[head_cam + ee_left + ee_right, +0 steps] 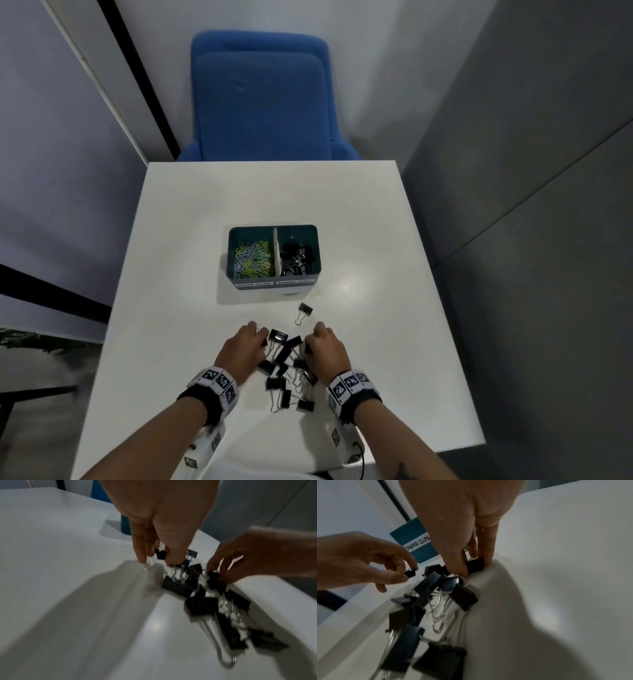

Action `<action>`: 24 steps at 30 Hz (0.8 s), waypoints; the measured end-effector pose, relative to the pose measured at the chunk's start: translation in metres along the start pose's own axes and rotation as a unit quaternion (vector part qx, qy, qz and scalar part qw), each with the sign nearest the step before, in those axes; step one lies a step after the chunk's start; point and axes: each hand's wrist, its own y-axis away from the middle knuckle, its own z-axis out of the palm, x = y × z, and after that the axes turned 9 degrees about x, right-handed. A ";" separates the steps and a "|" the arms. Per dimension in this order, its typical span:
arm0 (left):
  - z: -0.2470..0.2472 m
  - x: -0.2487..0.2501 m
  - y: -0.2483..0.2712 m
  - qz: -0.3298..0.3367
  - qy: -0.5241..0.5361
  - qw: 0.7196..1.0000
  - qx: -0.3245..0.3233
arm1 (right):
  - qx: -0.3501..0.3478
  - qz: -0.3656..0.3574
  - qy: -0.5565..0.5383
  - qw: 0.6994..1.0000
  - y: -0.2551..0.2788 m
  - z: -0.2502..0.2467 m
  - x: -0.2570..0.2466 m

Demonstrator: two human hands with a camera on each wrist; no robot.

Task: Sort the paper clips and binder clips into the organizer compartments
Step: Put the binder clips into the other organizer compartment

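A teal organizer (236,279) stands mid-table, with coloured paper clips (252,257) in its left compartment and black binder clips (297,258) in its right. Near the front edge lies a pile of black binder clips (284,371) between my hands. My left hand (262,337) pinches a small black binder clip (161,554) at the pile's left. At the pile's right, my right hand (310,342) pinches another black binder clip (475,565) that touches the table. One lone binder clip (305,311) lies just beyond the pile.
The white table (191,222) has bare surface on both sides of the organizer. A blue chair (260,99) stands behind the far edge. Grey walls close in on the left and right. The organizer's front label reads PAPER CLIPS (419,542).
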 end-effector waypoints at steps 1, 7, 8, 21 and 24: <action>-0.007 0.003 -0.005 0.009 0.015 1.000 0.015 | -0.009 0.006 -0.012 1.000 -0.001 -0.003 0.001; -0.069 0.038 -0.075 0.080 0.063 0.986 0.131 | -0.035 0.004 -0.034 0.999 -0.009 -0.039 -0.002; -0.079 0.042 -0.087 0.073 0.070 0.983 0.154 | -0.033 0.000 -0.036 0.999 -0.012 -0.049 -0.004; -0.024 0.016 -0.023 0.025 0.004 0.999 -0.033 | 0.161 -0.059 -0.066 0.983 -0.101 -0.158 -0.053; -0.007 0.006 0.002 0.016 -0.004 0.995 -0.098 | 0.159 -0.080 -0.057 0.982 -0.092 -0.142 -0.056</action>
